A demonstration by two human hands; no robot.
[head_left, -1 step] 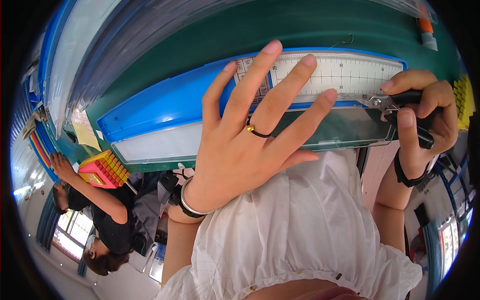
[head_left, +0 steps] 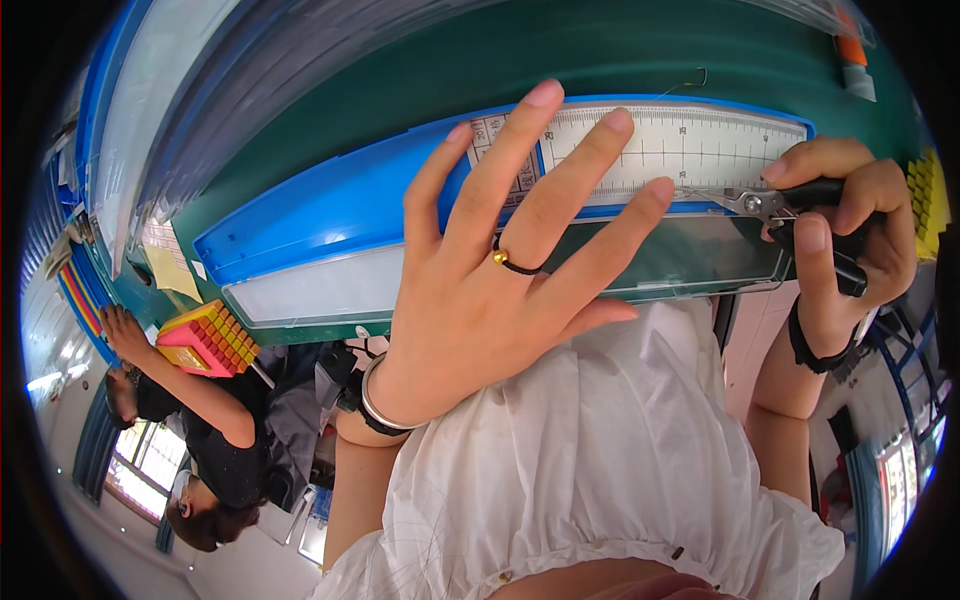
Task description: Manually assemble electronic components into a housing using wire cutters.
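Left hand [head_left: 490,310] — spread wide — hides part of the blue case [head_left: 330,205].

A dark green tabletop [head_left: 640,50] spreads across the upper part of the view, its edge bent by the lens. Below it shows a strip of pale, pinkish floor [head_left: 757,335]. At lower left, a barred window [head_left: 150,455] glares with daylight, flanked by a dark blue curtain [head_left: 93,452], near an off-white wall [head_left: 235,572]. On the far right, a blue-grey curtain [head_left: 864,505] hangs beside another bright window [head_left: 900,490], below blurred blue bars [head_left: 903,368].
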